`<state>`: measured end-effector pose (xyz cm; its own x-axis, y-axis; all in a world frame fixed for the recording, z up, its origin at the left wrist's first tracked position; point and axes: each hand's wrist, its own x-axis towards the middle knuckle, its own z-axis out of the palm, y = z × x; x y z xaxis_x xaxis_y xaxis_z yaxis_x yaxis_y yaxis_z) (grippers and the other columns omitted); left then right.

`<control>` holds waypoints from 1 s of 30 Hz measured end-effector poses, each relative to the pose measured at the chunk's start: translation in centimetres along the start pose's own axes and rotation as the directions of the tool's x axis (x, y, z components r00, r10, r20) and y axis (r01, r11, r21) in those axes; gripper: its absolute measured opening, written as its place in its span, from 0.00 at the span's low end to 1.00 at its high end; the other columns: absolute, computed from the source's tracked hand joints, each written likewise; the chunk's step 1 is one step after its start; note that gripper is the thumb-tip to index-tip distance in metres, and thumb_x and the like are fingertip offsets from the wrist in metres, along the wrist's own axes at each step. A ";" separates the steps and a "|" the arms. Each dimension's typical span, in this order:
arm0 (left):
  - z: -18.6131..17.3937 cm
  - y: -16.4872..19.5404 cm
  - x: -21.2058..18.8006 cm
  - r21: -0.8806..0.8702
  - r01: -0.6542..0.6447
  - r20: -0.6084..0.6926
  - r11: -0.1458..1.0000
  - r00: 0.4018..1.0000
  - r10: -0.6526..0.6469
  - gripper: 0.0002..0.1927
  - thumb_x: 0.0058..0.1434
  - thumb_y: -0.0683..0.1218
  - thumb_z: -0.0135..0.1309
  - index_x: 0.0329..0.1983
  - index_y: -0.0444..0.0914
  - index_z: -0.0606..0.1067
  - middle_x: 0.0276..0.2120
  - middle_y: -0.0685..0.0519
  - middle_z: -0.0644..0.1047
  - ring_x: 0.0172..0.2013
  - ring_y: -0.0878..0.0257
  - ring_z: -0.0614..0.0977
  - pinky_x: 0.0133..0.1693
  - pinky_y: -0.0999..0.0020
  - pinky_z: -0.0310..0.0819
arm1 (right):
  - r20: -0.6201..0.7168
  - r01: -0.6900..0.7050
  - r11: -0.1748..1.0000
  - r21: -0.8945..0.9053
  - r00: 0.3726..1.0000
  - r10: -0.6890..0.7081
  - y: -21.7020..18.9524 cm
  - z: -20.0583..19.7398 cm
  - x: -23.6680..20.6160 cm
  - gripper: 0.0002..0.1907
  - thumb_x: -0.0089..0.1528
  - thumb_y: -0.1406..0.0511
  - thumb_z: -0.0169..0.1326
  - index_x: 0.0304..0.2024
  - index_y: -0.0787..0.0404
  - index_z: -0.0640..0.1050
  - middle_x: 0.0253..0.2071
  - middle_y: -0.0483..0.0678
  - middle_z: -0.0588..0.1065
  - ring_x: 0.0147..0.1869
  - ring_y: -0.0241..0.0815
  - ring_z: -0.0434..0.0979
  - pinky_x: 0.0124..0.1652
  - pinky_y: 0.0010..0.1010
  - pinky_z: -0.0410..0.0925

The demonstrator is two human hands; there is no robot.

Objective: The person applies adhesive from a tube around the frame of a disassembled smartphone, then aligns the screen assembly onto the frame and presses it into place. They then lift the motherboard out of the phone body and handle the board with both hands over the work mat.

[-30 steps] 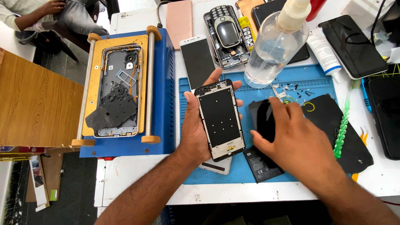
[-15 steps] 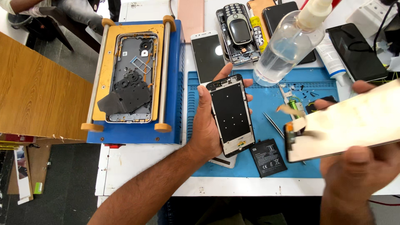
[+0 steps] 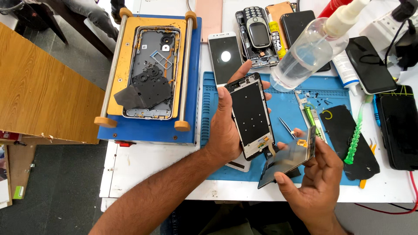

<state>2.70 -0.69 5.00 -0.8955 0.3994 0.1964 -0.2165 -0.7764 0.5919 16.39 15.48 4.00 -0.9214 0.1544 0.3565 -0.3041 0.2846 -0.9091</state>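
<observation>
Over the blue mat [image 3: 283, 109], the left hand [image 3: 224, 130] grips a phone frame [image 3: 251, 114] upright while the right hand [image 3: 315, 174], just beside it, pinches a loose screen [image 3: 287, 156] by its edges, best kept level, flex unstrained.

Glossy glass panel [image 3: 287, 159], matt black phone frame [image 3: 251, 115], clear plastic spray bottle [image 3: 307, 54], smooth blue rubber mat [image 3: 283, 104]

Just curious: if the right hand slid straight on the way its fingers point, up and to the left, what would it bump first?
Probably the phone frame in the left hand; the right hand already holds a dark panel angled toward it. Depth unclear.
</observation>
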 end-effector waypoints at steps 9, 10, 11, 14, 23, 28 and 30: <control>0.0 0.6 -0.6 0.136 -0.020 0.041 0.990 0.999 0.015 0.46 0.72 0.74 0.32 0.83 0.42 0.49 0.61 0.45 0.70 0.59 0.62 0.72 0.62 0.62 0.74 | 0.016 0.006 1.000 -0.013 1.000 -0.006 0.4 1.7 -1.4 0.46 0.58 0.68 0.63 0.72 0.61 0.51 0.73 0.69 0.62 0.70 0.51 0.73 0.64 0.43 0.72; 0.0 0.6 -0.6 0.145 -0.017 0.044 0.989 0.999 0.010 0.47 0.71 0.74 0.32 0.83 0.42 0.49 0.61 0.45 0.70 0.59 0.61 0.72 0.62 0.62 0.74 | 0.012 0.006 0.999 -0.037 1.000 -0.005 0.4 1.7 -1.3 0.46 0.58 0.68 0.62 0.72 0.61 0.51 0.72 0.69 0.62 0.69 0.51 0.73 0.64 0.43 0.72; 0.0 0.7 -0.7 0.164 -0.025 0.059 0.986 0.998 0.015 0.47 0.72 0.74 0.32 0.83 0.42 0.49 0.61 0.45 0.70 0.59 0.61 0.72 0.62 0.62 0.74 | 0.009 0.006 0.998 -0.061 1.000 -0.005 0.3 1.7 -1.2 0.46 0.58 0.69 0.62 0.73 0.61 0.51 0.72 0.69 0.63 0.69 0.51 0.73 0.65 0.44 0.72; 0.1 0.9 -1.0 0.233 -0.046 0.107 0.971 0.994 0.022 0.46 0.73 0.74 0.31 0.83 0.41 0.49 0.61 0.45 0.70 0.59 0.62 0.72 0.63 0.63 0.73 | 0.012 0.012 0.995 -0.095 1.000 -0.011 -0.1 1.4 -0.5 0.47 0.58 0.70 0.63 0.72 0.61 0.50 0.72 0.69 0.63 0.70 0.53 0.73 0.65 0.45 0.72; 0.1 0.1 -1.0 0.394 -0.061 0.181 0.917 0.983 -0.012 0.47 0.73 0.76 0.28 0.82 0.40 0.49 0.60 0.44 0.70 0.58 0.62 0.72 0.64 0.63 0.74 | 0.020 -0.034 0.925 -0.379 0.999 0.045 -1.9 0.2 1.7 0.53 0.52 0.68 0.67 0.72 0.62 0.50 0.69 0.65 0.68 0.64 0.50 0.77 0.55 0.40 0.73; -0.1 0.0 -0.7 0.375 -0.051 0.134 0.926 0.991 0.001 0.47 0.73 0.75 0.27 0.84 0.41 0.48 0.61 0.43 0.68 0.60 0.62 0.71 0.64 0.63 0.73 | 0.022 -0.064 0.857 -0.512 0.996 0.087 -2.2 0.4 2.4 0.58 0.48 0.66 0.71 0.72 0.63 0.50 0.66 0.66 0.69 0.62 0.52 0.77 0.53 0.40 0.72; -0.1 -0.1 -0.7 0.415 -0.058 0.118 0.908 0.993 0.009 0.47 0.72 0.75 0.27 0.83 0.42 0.47 0.63 0.43 0.68 0.61 0.61 0.71 0.63 0.63 0.73 | 0.028 -0.087 0.884 -0.459 0.993 0.113 -2.0 0.6 2.4 0.58 0.48 0.67 0.70 0.72 0.63 0.49 0.66 0.66 0.69 0.61 0.52 0.78 0.54 0.40 0.72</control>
<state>3.27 -0.99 4.72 -0.8451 0.4473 0.2928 0.0165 -0.5257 0.8505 14.63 14.76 6.57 -0.9563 0.1587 0.2456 -0.0774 0.6725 -0.7360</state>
